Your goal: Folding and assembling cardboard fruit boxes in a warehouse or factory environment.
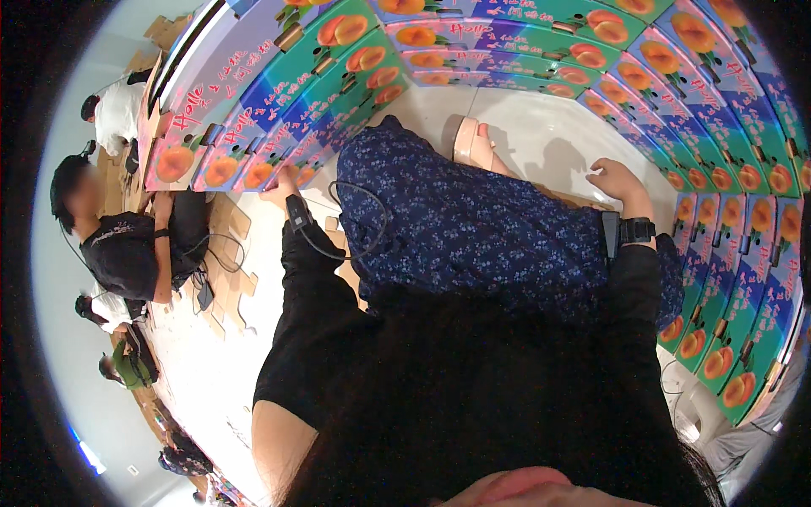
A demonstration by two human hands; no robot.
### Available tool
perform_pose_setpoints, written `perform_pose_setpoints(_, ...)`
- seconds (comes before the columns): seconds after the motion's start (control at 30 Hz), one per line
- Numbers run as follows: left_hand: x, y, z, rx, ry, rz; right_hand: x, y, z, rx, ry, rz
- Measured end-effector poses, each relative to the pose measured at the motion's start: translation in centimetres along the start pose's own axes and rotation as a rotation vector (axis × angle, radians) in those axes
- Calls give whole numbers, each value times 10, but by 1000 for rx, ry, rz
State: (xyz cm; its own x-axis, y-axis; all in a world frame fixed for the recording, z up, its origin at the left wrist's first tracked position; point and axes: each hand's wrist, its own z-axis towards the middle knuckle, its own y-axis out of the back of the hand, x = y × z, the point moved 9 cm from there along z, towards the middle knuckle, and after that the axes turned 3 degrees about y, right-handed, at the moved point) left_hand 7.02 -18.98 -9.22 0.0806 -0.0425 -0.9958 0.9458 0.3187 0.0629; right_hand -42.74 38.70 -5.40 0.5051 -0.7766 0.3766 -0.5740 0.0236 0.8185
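Stacked flat fruit boxes (296, 139) with peach pictures and blue and green panels rise at the left. My left hand (277, 193) is at the lower corner of this stack, seemingly touching a box edge. Its fingers are partly hidden, so their grip cannot be made out. To the right, my right hand (621, 181) hangs over the pale floor with nothing in it, its fingers loosely bent and apart. Nearest to it are more stacked peach boxes (735, 215) along the right side. Both wrists wear black straps with small devices.
A further row of peach boxes (498, 49) stands ahead. My dark blue floral skirt (473, 220) and a sandal (466, 142) are between the stacks. A black cable (384, 221) loops by my left wrist. Flat cardboard pieces (228, 291) and several people (127, 253) are at the left.
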Motion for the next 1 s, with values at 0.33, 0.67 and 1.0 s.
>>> perform_pose_setpoints(0.33,-25,-13,-67,-129,260,736,-3,-1,-3,18,-41,18)
perform_pose_setpoints(0.67,-14,-5,-59,-462,-163,661,0,0,-1,51,-62,35)
perform_pose_setpoints(1.0,-55,-12,-73,-408,-504,632,-3,-1,-1,34,-45,36)
